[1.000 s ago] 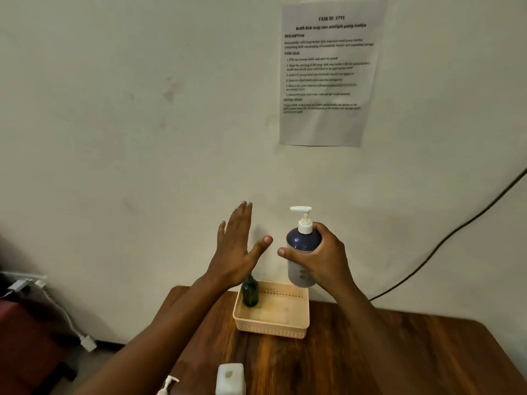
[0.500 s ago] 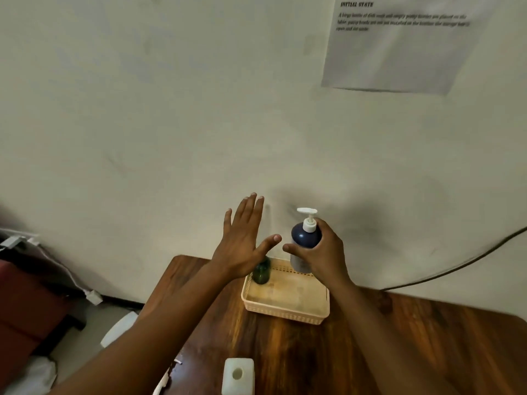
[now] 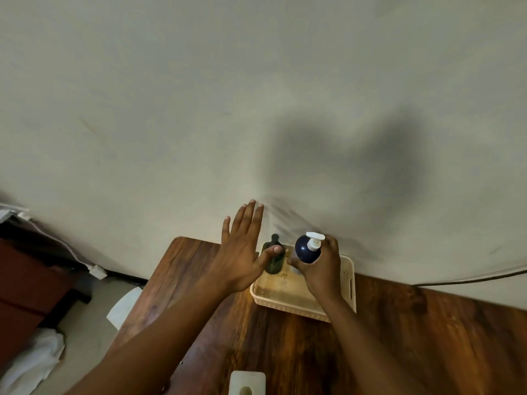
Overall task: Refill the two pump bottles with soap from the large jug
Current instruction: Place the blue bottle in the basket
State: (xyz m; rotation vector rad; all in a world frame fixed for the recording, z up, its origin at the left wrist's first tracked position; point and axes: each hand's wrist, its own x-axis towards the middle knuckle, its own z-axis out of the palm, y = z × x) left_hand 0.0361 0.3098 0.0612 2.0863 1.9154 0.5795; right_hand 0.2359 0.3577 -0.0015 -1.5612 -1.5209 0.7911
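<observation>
- Two hands over the far end of a wooden desk (image 3: pixel 285 352), close against a pale wall (image 3: pixel 171 109).
- Right hand (image 3: pixel 320 266) wrapped around a dark blue pump bottle (image 3: pixel 305 249), fingers curled on its body, white pump head (image 3: pixel 313 242) on top; bottle held inside or just above a cream plastic basket (image 3: pixel 349 283), contact with the basket floor hidden by the hand.
- Left hand (image 3: pixel 242 252) flat and spread, fingers straight and pointing toward the wall, holding nothing, hovering just left of the basket; thumb stretched across in front of a small dark green bottle (image 3: pixel 273 259).
- Green bottle upright in the basket's far left corner, just beside the blue one, the two apart.
- Basket set at the far edge of the desk, next to the wall.
- White jug (image 3: pixel 247 382) at the near edge of the view, only its top with an open mouth showing, well apart from the basket.
- Left of the desk: a white cable with a plug (image 3: pixel 97 271) along the wall base, white cloth (image 3: pixel 34 363) on the floor.
- Dark cable (image 3: pixel 470 277) along the wall on the right.
- Broad shadow on the wall above the hands.
</observation>
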